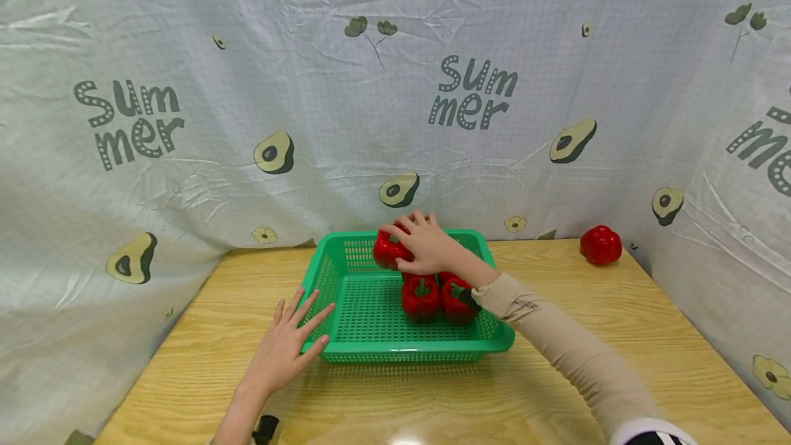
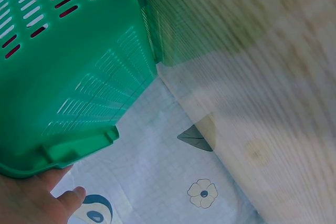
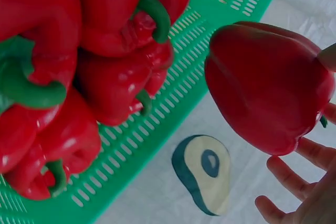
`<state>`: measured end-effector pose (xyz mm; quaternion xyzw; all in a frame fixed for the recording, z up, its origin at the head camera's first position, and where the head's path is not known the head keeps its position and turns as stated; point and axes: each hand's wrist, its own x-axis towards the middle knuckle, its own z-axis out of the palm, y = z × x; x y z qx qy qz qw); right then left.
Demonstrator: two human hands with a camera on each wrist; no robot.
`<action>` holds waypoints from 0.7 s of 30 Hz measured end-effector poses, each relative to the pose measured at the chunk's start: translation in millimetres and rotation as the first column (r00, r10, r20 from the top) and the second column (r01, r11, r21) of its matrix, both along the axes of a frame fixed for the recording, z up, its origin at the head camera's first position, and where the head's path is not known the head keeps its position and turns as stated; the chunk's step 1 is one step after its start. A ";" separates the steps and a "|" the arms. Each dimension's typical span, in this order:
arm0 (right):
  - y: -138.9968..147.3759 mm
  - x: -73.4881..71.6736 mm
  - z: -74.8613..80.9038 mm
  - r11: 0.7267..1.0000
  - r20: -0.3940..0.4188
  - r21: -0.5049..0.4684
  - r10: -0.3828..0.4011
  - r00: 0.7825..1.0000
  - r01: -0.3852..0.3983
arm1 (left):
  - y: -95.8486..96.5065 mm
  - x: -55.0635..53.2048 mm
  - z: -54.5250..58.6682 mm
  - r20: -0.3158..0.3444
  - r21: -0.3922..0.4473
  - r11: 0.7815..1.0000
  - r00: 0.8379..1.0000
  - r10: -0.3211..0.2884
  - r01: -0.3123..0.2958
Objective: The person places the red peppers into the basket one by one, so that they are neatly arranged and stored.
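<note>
My right hand (image 1: pixel 430 246) grips a red bell pepper (image 1: pixel 389 250) above the back part of a green plastic basket (image 1: pixel 408 347). In the right wrist view, the fingers and thumb hold the pepper (image 3: pixel 268 87) near its stem end. Several other red bell peppers (image 1: pixel 421 301) with green stems are grouped in the basket's right half, partly hidden by my right arm. My left hand (image 1: pixel 287 345) rests at the basket's left rim with its fingers spread. From the left wrist, that hand (image 2: pixel 31 200) is seen touching the rim.
Another red bell pepper (image 1: pixel 601 246) lies at the back right of the wooden table (image 1: pixel 556 390). A pale cloth (image 1: pixel 334 129) printed with avocados and lettering hangs behind the table and along both sides.
</note>
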<state>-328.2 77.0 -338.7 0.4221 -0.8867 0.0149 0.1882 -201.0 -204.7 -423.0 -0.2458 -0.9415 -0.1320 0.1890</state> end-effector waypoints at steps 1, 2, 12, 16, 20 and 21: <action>-1.6 -1.5 -2.1 1.000 0.003 0.013 -0.012 1.000 0.012 | -0.1 0.0 0.0 0.003 0.001 1.000 1.000 0.000 0.000; -2.9 -3.1 -4.4 0.999 0.006 0.029 -0.025 1.000 0.025 | -0.1 0.0 0.0 0.005 -0.001 1.000 1.000 0.001 -0.001; -17.0 -9.4 -18.8 0.994 0.085 0.094 -0.069 0.994 0.061 | -0.7 -0.5 -0.7 0.013 0.007 1.000 1.000 0.000 0.000; -21.2 -11.6 -22.6 0.990 0.095 0.119 -0.084 0.992 0.072 | -0.7 -0.6 -0.7 0.012 0.009 1.000 1.000 -0.002 0.002; -23.9 -14.4 -26.9 0.986 0.114 0.140 -0.101 0.988 0.085 | -0.8 -0.4 -0.6 0.014 0.012 1.000 1.000 -0.002 0.002; -24.3 -14.9 -27.8 0.986 0.125 0.141 -0.104 0.987 0.086 | -0.9 -0.3 -0.6 0.016 0.014 1.000 1.000 -0.002 0.002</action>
